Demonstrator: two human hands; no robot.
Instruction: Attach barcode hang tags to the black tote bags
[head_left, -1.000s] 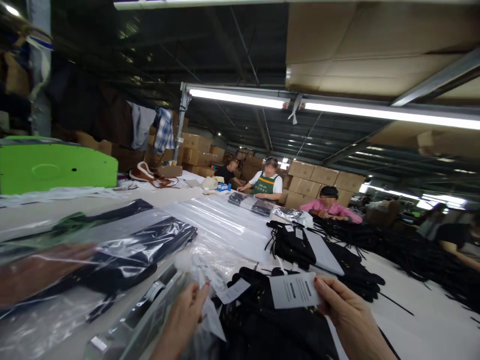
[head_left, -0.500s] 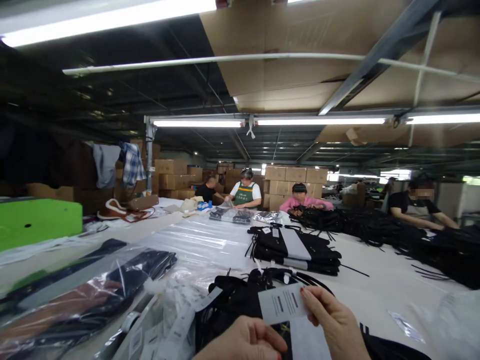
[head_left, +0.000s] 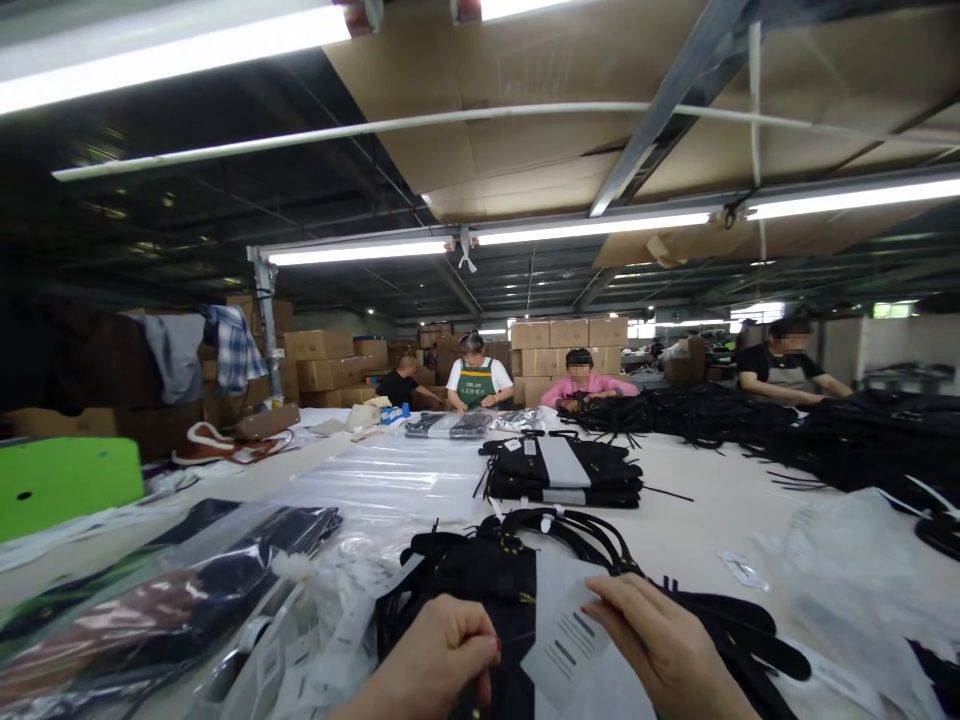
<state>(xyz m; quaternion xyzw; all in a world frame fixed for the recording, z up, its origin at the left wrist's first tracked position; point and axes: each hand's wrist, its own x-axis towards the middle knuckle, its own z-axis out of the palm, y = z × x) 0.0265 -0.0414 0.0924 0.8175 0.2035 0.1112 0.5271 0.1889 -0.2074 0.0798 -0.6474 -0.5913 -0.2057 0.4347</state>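
In front of me lies a black bag (head_left: 480,560) with thin black handles and a strip of pale paper (head_left: 551,570) around it. A printed white tag (head_left: 566,645) rests slantwise over that strip. My right hand (head_left: 660,640) lies over the tag's upper right edge and the strip, its fingers stretched out. My left hand (head_left: 442,655) is closed above the bag's lower left part, thumb against curled fingers. Whatever is in that pinch is too small or hidden to name. Below it a small gold-coloured bit shows on the black fabric.
Beyond the bag sits a stack of similar black bags (head_left: 562,470). Clear plastic sleeves (head_left: 382,480) spread to its left. Plastic-wrapped goods (head_left: 187,590) and a bundle of white tags (head_left: 330,630) lie at left. Crumpled plastic (head_left: 847,570) is at right. Several co-workers are across the table.
My right hand has lowered the tag onto the paper strip, its fingers flattening out. My left hand has moved left and curled tighter. The view has turned slightly right.
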